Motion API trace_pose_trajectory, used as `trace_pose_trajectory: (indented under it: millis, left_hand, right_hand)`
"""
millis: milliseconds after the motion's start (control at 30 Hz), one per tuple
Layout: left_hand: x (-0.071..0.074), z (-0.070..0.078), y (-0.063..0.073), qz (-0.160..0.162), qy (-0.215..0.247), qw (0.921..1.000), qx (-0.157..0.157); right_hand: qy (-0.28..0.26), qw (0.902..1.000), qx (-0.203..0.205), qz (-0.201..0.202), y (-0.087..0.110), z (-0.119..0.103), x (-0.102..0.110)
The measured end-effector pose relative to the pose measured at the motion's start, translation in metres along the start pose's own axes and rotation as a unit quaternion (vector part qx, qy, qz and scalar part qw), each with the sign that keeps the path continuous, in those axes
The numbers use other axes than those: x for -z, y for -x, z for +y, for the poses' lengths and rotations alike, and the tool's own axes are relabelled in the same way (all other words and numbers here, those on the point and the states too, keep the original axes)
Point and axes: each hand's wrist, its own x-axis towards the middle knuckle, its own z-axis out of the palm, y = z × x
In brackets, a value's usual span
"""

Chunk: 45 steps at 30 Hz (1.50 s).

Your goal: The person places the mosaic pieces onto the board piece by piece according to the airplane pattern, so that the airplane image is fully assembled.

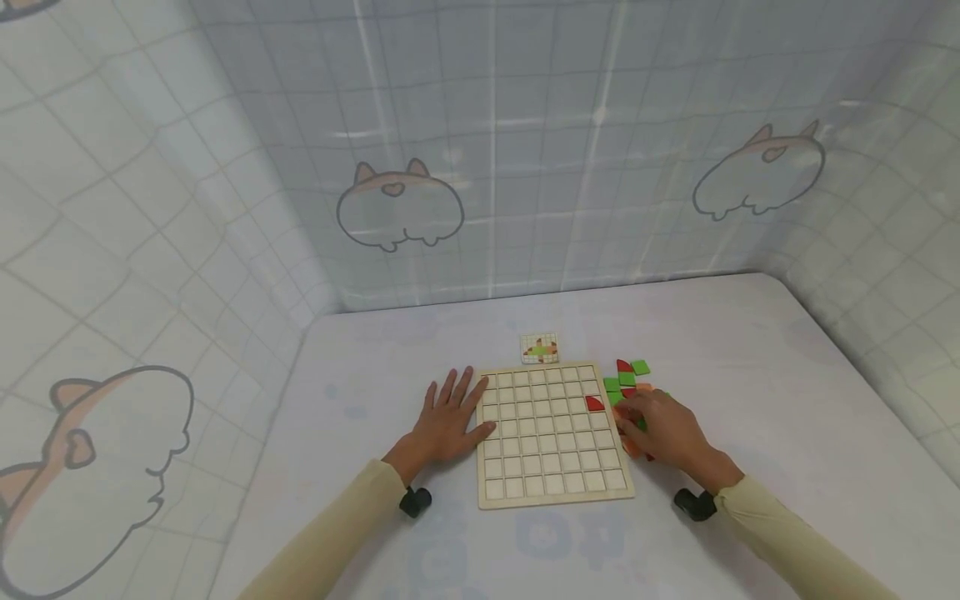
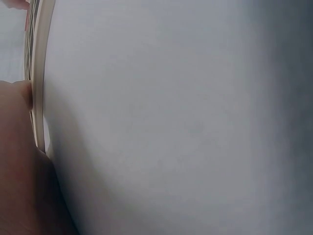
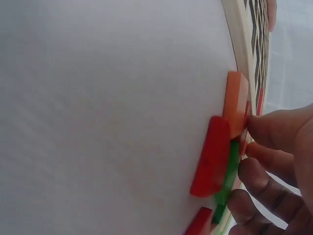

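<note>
A square wooden grid board (image 1: 551,442) lies flat on the table, with one red quarter-round tile (image 1: 595,403) in a cell near its right edge. My left hand (image 1: 446,425) has its fingers spread at the board's left edge, fingertips and thumb touching the rim. Over a loose heap of tiles right of the board, my right hand (image 1: 663,429) bends its fingers and thumb. Around its fingertips, the right wrist view shows an orange tile (image 3: 235,103), a red tile (image 3: 211,156) and a green tile (image 3: 227,171). Whether a tile is pinched is unclear.
A small pattern card (image 1: 539,348) with a coloured design lies just beyond the board's far edge. Other loose pieces, including a green square (image 1: 640,367), lie by the board's upper right. Tile-printed walls (image 1: 525,192) with cartoon animals surround the white table (image 1: 360,375).
</note>
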Motion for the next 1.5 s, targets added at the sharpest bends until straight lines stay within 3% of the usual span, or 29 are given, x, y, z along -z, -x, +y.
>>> trace_pose_trajectory:
  millis: [333, 600, 833, 1133, 1300, 1500]
  left_hand:
    - [0.008, 0.004, 0.001, 0.004, -0.008, 0.9999, -0.009]
    - [0.009, 0.005, 0.001, 0.004, 0.0, 0.9999, -0.014]
    - [0.013, 0.006, 0.002, -0.006, -0.006, 0.9999, -0.009]
    - [0.01, 0.006, 0.005, -0.008, -0.01, 0.9999, 0.0]
    - [0.011, 0.006, 0.007, 0.005, -0.008, 1.0, -0.003]
    - [0.008, 0.006, 0.006, 0.006, -0.004, 1.0, -0.005]
  right_hand:
    - [-0.005, 0.9984, -0.022, -0.053, -0.006, -0.003, 0.015]
    - [0.017, 0.9973, 0.007, -0.072, -0.01, 0.0, 0.019]
    - [0.073, 0.9951, 0.054, -0.04, -0.009, 0.005, 0.012]
    - [0.062, 0.9903, 0.121, 0.026, -0.007, 0.001, 0.01]
    - [0.03, 0.9862, 0.159, 0.036, -0.009, -0.005, 0.005]
    - [0.034, 0.9766, 0.205, 0.053, -0.013, -0.006, -0.004]
